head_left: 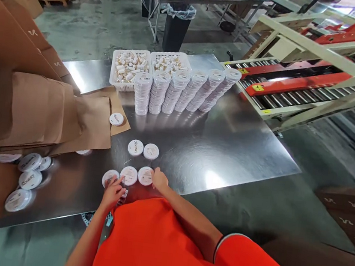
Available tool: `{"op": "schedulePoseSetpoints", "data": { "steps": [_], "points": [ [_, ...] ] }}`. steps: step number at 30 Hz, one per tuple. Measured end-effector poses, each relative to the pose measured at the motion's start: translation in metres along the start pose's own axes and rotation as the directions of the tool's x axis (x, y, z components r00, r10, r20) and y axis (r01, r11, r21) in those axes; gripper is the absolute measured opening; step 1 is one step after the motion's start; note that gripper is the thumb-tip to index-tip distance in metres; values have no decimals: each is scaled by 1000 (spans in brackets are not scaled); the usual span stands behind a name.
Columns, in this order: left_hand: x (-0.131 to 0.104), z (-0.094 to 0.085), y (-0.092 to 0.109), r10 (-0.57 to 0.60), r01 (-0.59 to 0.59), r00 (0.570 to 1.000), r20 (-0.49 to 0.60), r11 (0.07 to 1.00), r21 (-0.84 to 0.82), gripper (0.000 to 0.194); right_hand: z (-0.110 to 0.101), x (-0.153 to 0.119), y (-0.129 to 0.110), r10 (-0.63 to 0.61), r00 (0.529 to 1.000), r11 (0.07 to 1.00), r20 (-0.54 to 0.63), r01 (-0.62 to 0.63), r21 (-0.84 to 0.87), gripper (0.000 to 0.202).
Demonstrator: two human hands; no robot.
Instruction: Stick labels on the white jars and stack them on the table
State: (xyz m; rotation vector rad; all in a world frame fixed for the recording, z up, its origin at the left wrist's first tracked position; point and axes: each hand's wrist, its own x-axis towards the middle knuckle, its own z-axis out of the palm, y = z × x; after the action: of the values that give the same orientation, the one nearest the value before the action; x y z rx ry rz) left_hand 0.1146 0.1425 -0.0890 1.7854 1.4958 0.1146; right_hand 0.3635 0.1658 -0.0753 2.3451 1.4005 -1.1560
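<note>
My left hand [113, 193] lies over the near left round white tub [109, 175], fingers apart, one fingertip reaching the edge of the middle tub [130, 175]. Beside its wrist, a small strip of printed labels [123, 196] shows partly at the table edge. My right hand [160, 179] is closed, with curled fingers at the right rim of the third tub [144, 175]. Behind this row lie a tub with large lettering [135, 147] and another with small print [151, 151].
Tall stacks of round tubs [142, 94] stand at the back, before white baskets [114, 67] of small white-and-gold pieces. Brown cardboard [44, 112] covers the left side, with loose tubs [30, 179] near it. A roller conveyor [278, 100] stands right of the steel table [243, 145].
</note>
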Motion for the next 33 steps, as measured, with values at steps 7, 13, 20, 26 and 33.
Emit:
{"op": "schedulePoseSetpoints", "data": {
  "steps": [7,13,20,26,33],
  "points": [
    [0,-4,-2,7,-7,999,31,1000,15,35,-28,5,-3,-76,985,996,-157,68,-59,39],
    [-1,-4,4,-34,34,999,-4,999,7,34,-68,51,-24,-453,862,877,-226,386,-285,78],
    [0,-6,10,-75,75,997,-18,997,6,35,-76,72,23,-549,835,782,-27,502,-370,81],
    [0,-7,8,-57,57,998,-10,998,5,38,-57,36,100,-678,727,656,111,666,-355,88],
    [1,-10,6,6,-5,1000,-13,1000,22,36,-38,14,92,-777,625,572,69,748,-338,92]
  ]
}}
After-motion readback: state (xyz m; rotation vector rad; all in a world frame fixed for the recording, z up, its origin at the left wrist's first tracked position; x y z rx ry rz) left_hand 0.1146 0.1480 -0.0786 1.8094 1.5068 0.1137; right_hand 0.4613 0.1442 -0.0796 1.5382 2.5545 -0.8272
